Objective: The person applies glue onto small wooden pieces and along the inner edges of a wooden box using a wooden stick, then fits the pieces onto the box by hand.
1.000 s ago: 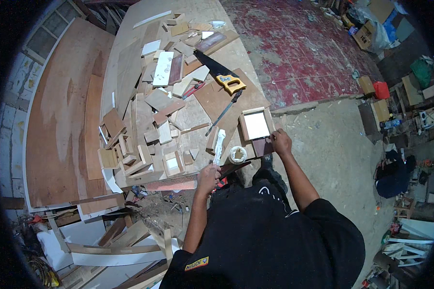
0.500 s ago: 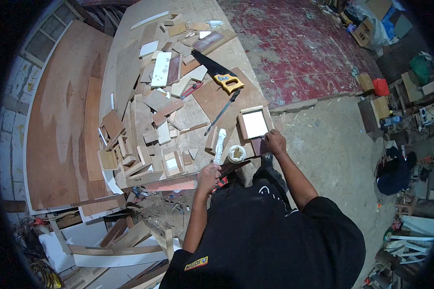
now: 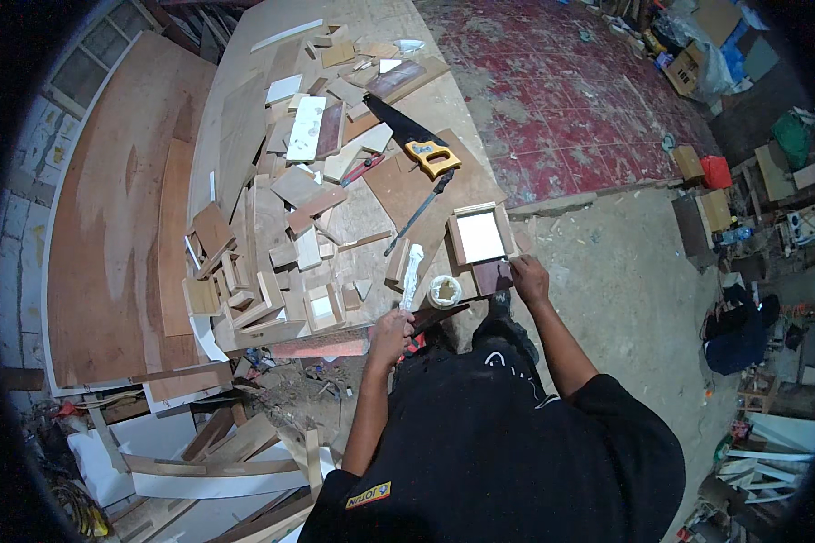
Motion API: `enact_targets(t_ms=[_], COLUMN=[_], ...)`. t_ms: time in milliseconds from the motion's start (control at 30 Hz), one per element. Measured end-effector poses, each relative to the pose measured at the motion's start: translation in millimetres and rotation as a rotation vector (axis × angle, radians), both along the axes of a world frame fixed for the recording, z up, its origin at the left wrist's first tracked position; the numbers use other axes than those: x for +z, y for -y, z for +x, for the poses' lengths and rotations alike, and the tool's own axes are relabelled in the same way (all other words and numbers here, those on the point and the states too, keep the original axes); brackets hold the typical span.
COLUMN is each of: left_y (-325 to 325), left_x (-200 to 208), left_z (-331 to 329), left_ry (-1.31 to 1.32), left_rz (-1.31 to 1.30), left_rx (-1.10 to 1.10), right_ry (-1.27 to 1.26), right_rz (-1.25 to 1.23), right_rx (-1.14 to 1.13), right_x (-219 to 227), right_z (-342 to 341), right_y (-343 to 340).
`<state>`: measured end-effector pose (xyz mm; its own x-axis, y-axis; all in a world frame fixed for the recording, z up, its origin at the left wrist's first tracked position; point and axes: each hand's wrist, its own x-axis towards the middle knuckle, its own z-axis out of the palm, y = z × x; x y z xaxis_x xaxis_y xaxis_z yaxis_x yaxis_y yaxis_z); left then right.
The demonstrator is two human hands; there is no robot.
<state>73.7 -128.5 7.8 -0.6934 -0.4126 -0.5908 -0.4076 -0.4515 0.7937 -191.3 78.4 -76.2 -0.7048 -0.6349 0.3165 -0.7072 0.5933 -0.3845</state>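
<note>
My left hand (image 3: 390, 337) is closed around the lower end of a white-smeared stick (image 3: 412, 276), which points away from me over the table edge. Just right of it stands a small round tub (image 3: 445, 290) with a white-coated rim. A shallow wooden box (image 3: 457, 237) with a white bottom lies at the table's right edge. Beneath its near side a dark red-brown board (image 3: 492, 277) sticks out. Beside that board's right end is my right hand (image 3: 531, 279), fingers curled together; what they grip, if anything, is hidden.
On the table (image 3: 466, 118) lie a yellow-handled handsaw (image 3: 430, 157), a dark slim tool (image 3: 418, 214), red-handled pliers (image 3: 362, 169) and several wood offcuts. Another small box (image 3: 322, 307) stands near the front. A big plywood sheet (image 3: 109, 226) leans at left; scrap wood lies below it.
My right hand has shifted slightly right and toward me, off the box's near corner, baring more of the dark board. My left hand and the stick have hardly moved.
</note>
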Motion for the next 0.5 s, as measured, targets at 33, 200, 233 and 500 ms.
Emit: enact_targets(t_ms=[33, 200, 233, 500], left_y=[0, -1, -1, -5], left_x=[0, 1, 0, 2], left_z=[-1, -3, -3, -5], left_ry=[0.008, -0.027, -0.037, 0.000], left_rz=[0.008, -0.004, -0.006, -0.051], left_rx=[0.002, -0.029, -0.032, -0.004], right_ry=[0.030, 0.094, 0.105, 0.241], right_rz=[-0.007, -0.071, -0.074, 0.152], right_rx=[0.000, 0.011, -0.009, -0.081], right_x=[-1, -8, -9, 3], right_z=[1, -2, -3, -17], right_y=[-3, -5, -2, 16])
